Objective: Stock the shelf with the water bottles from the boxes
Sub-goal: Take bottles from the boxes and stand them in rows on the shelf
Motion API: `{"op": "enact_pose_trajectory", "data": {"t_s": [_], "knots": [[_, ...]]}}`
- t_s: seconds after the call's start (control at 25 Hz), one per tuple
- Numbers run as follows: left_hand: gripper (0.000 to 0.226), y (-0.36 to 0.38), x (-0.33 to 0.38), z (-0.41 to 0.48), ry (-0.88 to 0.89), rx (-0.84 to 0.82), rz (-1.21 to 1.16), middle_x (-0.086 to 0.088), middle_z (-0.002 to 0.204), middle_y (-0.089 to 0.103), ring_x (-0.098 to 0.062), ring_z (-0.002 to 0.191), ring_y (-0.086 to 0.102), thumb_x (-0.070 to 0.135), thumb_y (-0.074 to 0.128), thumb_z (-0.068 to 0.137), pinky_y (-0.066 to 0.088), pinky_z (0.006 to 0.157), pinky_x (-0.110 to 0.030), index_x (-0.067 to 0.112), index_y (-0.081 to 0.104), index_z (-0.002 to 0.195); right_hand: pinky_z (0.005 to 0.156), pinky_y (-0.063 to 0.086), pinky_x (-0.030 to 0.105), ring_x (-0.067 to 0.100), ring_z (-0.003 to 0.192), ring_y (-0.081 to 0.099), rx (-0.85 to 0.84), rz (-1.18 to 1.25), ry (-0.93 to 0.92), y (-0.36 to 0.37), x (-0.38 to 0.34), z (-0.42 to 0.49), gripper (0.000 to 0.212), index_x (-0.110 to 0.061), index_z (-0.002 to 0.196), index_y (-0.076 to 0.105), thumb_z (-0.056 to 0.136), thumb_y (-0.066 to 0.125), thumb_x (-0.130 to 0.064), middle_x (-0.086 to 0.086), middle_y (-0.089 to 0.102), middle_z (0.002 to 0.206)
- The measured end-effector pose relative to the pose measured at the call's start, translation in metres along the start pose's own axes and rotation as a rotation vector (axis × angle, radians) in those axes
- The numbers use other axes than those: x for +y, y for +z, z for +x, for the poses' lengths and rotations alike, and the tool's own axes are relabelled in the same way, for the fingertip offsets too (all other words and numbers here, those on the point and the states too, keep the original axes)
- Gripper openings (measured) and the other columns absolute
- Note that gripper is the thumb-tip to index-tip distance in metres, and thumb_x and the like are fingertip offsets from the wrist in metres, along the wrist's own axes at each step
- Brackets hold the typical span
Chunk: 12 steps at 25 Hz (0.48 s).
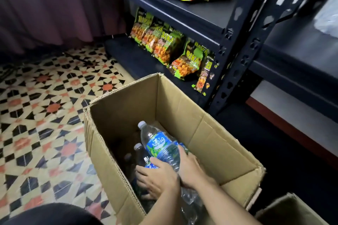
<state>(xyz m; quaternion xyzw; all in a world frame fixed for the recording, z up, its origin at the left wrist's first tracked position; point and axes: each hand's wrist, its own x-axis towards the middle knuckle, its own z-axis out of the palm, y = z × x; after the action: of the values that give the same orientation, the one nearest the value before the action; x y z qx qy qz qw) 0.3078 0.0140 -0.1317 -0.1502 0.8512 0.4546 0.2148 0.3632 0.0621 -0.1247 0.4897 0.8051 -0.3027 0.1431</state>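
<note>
Both hands are down in the box [182,111]. The right hand [192,168] has its fingers clamped round the base of a bottle [159,142], and the left hand [161,177] is curled over it and another beneath. No water shows on the shelf [201,18] yet, only snack bags [164,45]. More bottles [139,151] stand in the box, and a second box [285,210] waits, so most of the job looks undone.

box [210,133]: matt brown cardboard | water bottle [161,148]: clear glossy plastic | shelf [236,56]: dark matt metal | snack bags [164,45]: glossy
</note>
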Motion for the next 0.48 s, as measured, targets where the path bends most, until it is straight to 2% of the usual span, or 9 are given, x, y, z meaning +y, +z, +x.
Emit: {"op": "enact_pose_trajectory", "data": {"t_s": [0.08, 0.2, 0.28, 0.4, 0.48], "knots": [[0.057, 0.008, -0.013, -0.005, -0.105, 0.008, 0.015, -0.018, 0.149, 0.040, -0.035, 0.138, 0.033, 0.043, 0.038, 0.099, 0.017, 0.111, -0.059, 0.010, 0.042, 0.146, 0.103, 0.044, 0.036, 0.024, 0.128, 0.048, -0.016, 0.022, -0.032, -0.015, 0.010, 0.007, 0.101, -0.029, 0.143, 0.033, 0.055, 0.069, -0.063, 0.005, 0.055, 0.129], [0.062, 0.016, -0.033, -0.010, -0.201, -0.066, 0.072, -0.018, 0.156, 0.028, -0.040, 0.136, 0.032, 0.048, 0.042, 0.098, 0.018, 0.113, -0.049, 0.024, 0.030, 0.154, 0.102, 0.043, 0.037, 0.024, 0.125, 0.045, -0.015, -0.143, -0.084, -0.040, 0.032, 0.011, 0.113, -0.034, 0.140, 0.034, 0.036, 0.063, -0.068, 0.000, 0.051, 0.121], [0.072, 0.022, -0.044, -0.012, -0.178, -0.095, 0.114, -0.017, 0.156, 0.026, -0.042, 0.132, 0.035, 0.053, 0.049, 0.094, 0.020, 0.112, -0.046, 0.030, 0.021, 0.156, 0.101, 0.043, 0.034, 0.022, 0.122, 0.048, -0.019, -0.115, -0.071, -0.047, 0.041, 0.002, 0.110, -0.039, 0.138, 0.034, 0.036, 0.066, -0.066, -0.001, 0.052, 0.119], [0.094, 0.027, -0.057, -0.012, -0.128, -0.071, 0.156, -0.025, 0.143, 0.037, -0.042, 0.125, 0.040, 0.056, 0.069, 0.080, 0.027, 0.107, -0.047, 0.035, 0.017, 0.156, 0.100, 0.043, 0.032, 0.021, 0.122, 0.051, -0.066, -0.022, -0.037, -0.048, 0.043, -0.004, 0.110, -0.043, 0.142, 0.027, 0.043, 0.073, -0.058, -0.001, 0.052, 0.121], [0.106, 0.030, -0.064, -0.009, -0.106, -0.025, 0.161, -0.030, 0.131, 0.045, -0.043, 0.119, 0.045, 0.053, 0.078, 0.072, 0.031, 0.103, -0.048, 0.028, 0.019, 0.156, 0.103, 0.042, 0.037, 0.024, 0.127, 0.049, -0.067, -0.055, -0.026, -0.047, 0.041, 0.002, 0.116, -0.041, 0.145, 0.021, 0.044, 0.073, -0.063, 0.001, 0.050, 0.129]]}}
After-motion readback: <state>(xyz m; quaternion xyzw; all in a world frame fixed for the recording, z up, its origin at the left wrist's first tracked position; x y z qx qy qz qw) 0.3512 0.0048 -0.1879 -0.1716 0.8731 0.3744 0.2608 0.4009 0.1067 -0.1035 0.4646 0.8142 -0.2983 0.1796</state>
